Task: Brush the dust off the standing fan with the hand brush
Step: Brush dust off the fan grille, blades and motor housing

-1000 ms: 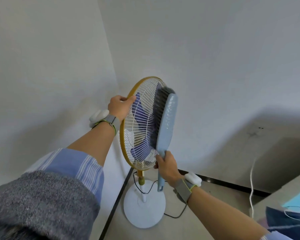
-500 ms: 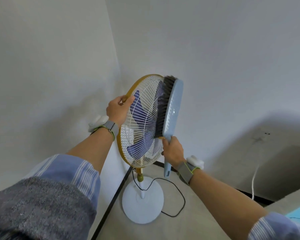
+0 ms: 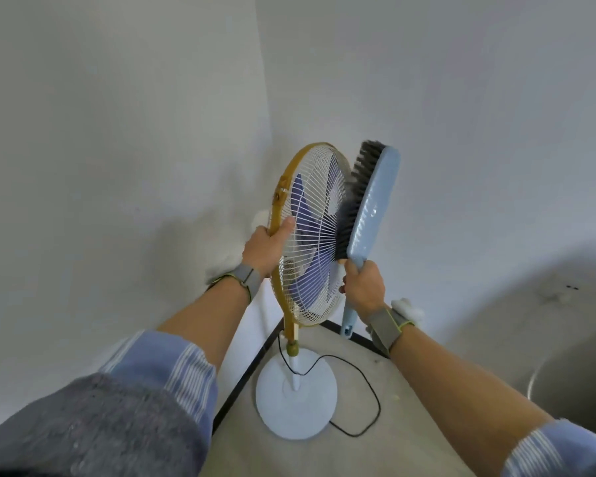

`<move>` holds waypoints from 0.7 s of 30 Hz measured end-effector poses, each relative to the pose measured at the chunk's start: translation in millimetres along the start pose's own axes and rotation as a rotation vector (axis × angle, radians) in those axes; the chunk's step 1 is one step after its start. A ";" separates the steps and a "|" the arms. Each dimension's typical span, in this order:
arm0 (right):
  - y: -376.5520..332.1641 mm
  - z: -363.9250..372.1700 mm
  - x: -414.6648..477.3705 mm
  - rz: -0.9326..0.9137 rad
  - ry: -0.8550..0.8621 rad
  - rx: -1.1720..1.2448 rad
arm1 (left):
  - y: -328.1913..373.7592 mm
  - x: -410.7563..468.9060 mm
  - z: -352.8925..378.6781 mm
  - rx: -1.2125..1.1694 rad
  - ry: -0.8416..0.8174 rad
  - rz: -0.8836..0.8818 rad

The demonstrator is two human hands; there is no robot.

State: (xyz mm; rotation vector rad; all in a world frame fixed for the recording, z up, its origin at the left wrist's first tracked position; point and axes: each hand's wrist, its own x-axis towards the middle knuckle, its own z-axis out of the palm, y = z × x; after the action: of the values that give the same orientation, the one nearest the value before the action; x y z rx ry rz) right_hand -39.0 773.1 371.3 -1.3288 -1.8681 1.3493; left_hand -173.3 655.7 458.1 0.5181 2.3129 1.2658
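Note:
The standing fan point(image 3: 312, 215) stands in the room's corner, with a white wire grille, a yellow rim, purple blades and a round white base point(image 3: 296, 399). My left hand point(image 3: 267, 249) grips the yellow rim on the fan's left side, thumb over the grille. My right hand point(image 3: 363, 285) holds the handle of the light blue hand brush point(image 3: 370, 204). The brush stands nearly upright, its dark bristles against the right part of the grille, its upper end above the rim.
Two white walls meet behind the fan. A black power cord point(image 3: 365, 401) loops over the beige floor right of the base. A black skirting line point(image 3: 245, 373) runs along the foot of the wall. A grey curved object point(image 3: 578, 383) sits at the far right.
The brush has slid upward along the right side of the grille. My left hand has moved lower down the rim. The view has tilted down, showing more floor.

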 end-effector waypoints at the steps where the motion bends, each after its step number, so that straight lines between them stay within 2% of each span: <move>1: -4.8 -2.0 -14.4 -0.014 0.001 0.055 | 4.3 1.3 2.1 -0.003 -0.014 -0.012; 5: -8.2 -2.5 -53.8 -0.104 -0.047 0.274 | 16.2 6.4 14.8 -0.023 -0.030 -0.041; 9: -4.3 -2.4 -79.5 -0.065 -0.185 0.433 | 27.0 12.7 21.8 -0.074 -0.061 -0.081; 14: 32.9 7.2 -96.0 0.115 -0.342 0.326 | 33.9 22.8 25.2 -0.063 -0.067 -0.107; 18: 67.0 6.0 -76.1 0.230 -0.171 0.155 | 35.7 26.3 28.0 -0.049 -0.066 -0.123; 21: 67.3 -3.5 -60.5 0.181 -0.035 0.152 | 39.0 29.4 30.5 -0.033 -0.068 -0.128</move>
State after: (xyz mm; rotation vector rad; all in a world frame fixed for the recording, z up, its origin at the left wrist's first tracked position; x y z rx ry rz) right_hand 17.6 723.3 321.1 -1.4305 -1.6624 1.5806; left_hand -176.7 711.8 470.9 0.3889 2.2271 1.2053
